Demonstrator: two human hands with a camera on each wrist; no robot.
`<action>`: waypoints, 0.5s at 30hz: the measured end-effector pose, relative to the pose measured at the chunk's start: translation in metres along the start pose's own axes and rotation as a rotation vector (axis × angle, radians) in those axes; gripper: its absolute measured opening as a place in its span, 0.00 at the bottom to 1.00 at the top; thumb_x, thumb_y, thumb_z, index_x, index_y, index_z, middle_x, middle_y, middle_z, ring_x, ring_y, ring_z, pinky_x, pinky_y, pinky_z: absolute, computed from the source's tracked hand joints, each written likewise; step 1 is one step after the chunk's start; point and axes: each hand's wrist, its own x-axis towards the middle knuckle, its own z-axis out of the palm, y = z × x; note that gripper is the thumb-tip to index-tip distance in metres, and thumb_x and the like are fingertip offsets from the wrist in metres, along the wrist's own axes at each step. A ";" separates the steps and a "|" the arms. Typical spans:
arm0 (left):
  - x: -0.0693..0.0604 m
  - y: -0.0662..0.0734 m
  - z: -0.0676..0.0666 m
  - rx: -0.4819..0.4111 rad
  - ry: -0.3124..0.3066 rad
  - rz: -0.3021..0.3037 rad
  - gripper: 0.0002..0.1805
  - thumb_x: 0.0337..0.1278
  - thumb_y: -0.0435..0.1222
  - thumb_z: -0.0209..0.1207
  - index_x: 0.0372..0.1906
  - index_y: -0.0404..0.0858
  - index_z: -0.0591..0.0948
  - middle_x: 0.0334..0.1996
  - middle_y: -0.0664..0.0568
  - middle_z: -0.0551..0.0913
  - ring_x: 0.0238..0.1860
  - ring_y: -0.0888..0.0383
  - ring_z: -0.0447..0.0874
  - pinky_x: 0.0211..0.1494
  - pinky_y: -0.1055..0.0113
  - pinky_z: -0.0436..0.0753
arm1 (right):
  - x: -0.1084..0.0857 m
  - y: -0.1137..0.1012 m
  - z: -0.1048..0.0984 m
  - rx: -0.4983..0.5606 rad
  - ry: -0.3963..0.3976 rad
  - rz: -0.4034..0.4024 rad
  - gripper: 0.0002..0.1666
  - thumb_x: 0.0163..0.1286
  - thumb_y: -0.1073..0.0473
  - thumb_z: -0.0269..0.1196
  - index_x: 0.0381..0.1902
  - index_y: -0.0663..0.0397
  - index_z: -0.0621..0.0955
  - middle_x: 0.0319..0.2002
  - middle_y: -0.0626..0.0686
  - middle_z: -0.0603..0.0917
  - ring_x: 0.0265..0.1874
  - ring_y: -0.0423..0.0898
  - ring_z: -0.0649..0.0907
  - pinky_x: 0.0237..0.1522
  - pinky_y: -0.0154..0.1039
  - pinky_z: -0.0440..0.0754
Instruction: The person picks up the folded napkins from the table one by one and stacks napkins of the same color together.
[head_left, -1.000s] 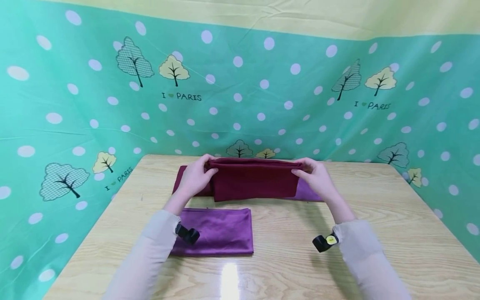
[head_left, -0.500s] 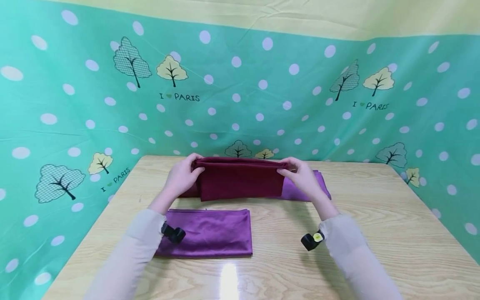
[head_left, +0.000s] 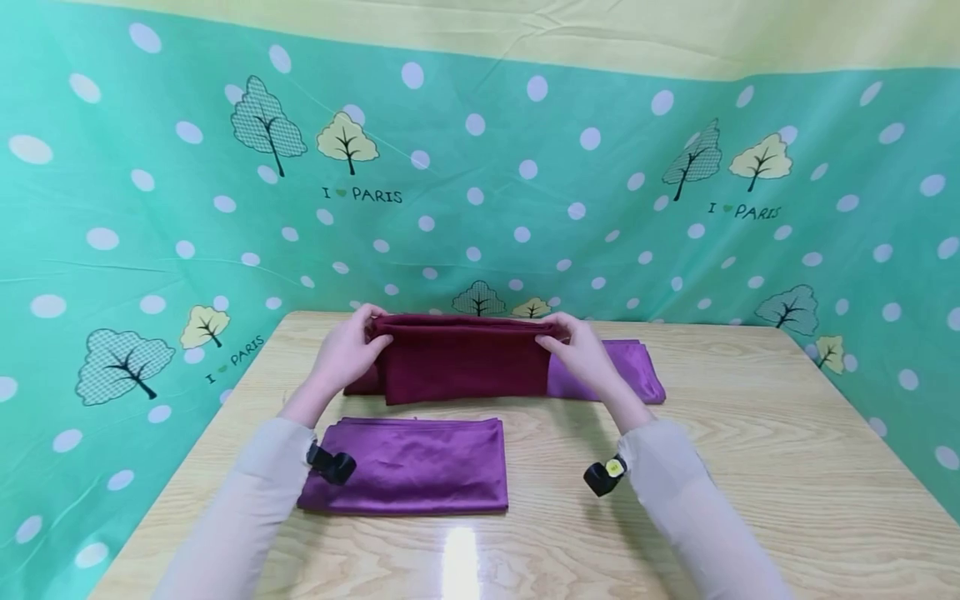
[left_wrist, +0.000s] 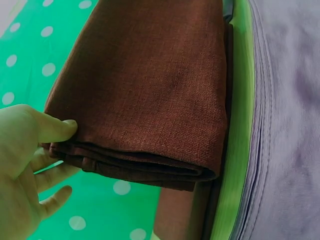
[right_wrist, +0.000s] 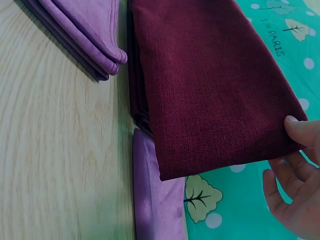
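Observation:
A folded maroon cloth point(head_left: 465, 364) hangs upright near the back of the table, held by its two upper corners. My left hand point(head_left: 348, 346) pinches the left corner between thumb and fingers; in the left wrist view the thumb lies over the fabric and the folded layers show at its end. At the right corner, my right hand point(head_left: 581, 350) pinches the cloth the same way. Behind it, another maroon folded cloth point(head_left: 363, 383) shows at the left and a purple folded cloth point(head_left: 626, 372) at the right; their middle parts are hidden.
Closer to me lies a separate purple folded cloth point(head_left: 420, 467), flat on the wooden table point(head_left: 750, 450). A green dotted curtain point(head_left: 525, 200) with printed trees hangs along the back and sides. Each wrist wears a small black camera.
Both hands have moved left with the held maroon cloth. More of the purple cloth behind it now shows at the right, and less of the maroon one at the left.

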 end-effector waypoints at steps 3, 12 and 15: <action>0.001 -0.003 -0.002 -0.025 -0.004 -0.014 0.16 0.56 0.36 0.56 0.50 0.39 0.71 0.33 0.45 0.79 0.31 0.51 0.73 0.34 0.61 0.70 | 0.003 -0.004 0.002 0.002 -0.001 0.001 0.14 0.63 0.61 0.59 0.47 0.58 0.77 0.40 0.58 0.82 0.39 0.51 0.79 0.45 0.43 0.74; 0.002 -0.015 -0.008 -0.138 -0.007 -0.069 0.23 0.57 0.36 0.57 0.56 0.37 0.66 0.38 0.42 0.81 0.36 0.49 0.78 0.39 0.59 0.73 | 0.010 -0.008 0.011 -0.053 -0.012 0.006 0.15 0.63 0.59 0.60 0.47 0.57 0.78 0.38 0.56 0.82 0.38 0.49 0.78 0.42 0.40 0.74; 0.003 -0.018 -0.011 -0.170 -0.013 -0.111 0.25 0.56 0.37 0.57 0.58 0.37 0.64 0.39 0.41 0.81 0.42 0.47 0.78 0.43 0.57 0.74 | 0.013 -0.009 0.014 -0.049 -0.018 0.005 0.15 0.63 0.59 0.60 0.47 0.57 0.78 0.38 0.55 0.81 0.37 0.48 0.78 0.40 0.39 0.74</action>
